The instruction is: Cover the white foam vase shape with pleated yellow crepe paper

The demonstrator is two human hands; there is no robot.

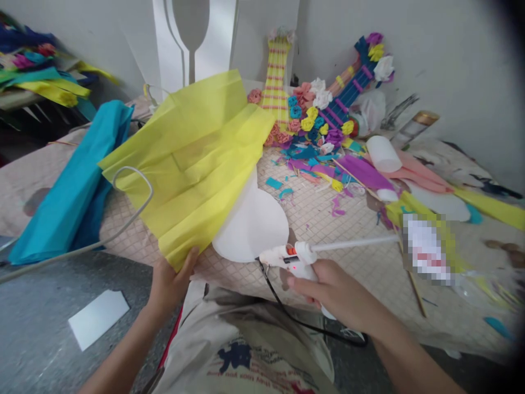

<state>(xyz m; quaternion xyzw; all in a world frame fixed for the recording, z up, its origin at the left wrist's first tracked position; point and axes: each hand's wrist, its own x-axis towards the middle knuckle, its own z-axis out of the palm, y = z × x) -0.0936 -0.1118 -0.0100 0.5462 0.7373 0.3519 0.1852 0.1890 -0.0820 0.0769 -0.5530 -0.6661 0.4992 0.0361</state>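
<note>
My left hand (170,282) pinches the near corner of a folded yellow tissue paper sheet (192,158), lifting it above a white heart-shaped foam cutout (256,224) that lies partly under it. My right hand (332,290) is wrapped round the handle of a white hot glue gun (291,257). The gun's nozzle points left toward the near edge of the cutout, a white glue stick (355,244) juts from its back, and its black cord (295,320) trails down across my lap.
A blue tissue paper stack (74,186) lies at the left beside a grey cable (135,210). Paper-flower decorated shapes (320,104), paper scraps, a white cup (383,153) and pink and yellow sheets crowd the far right. A white card (98,317) lies on the grey floor.
</note>
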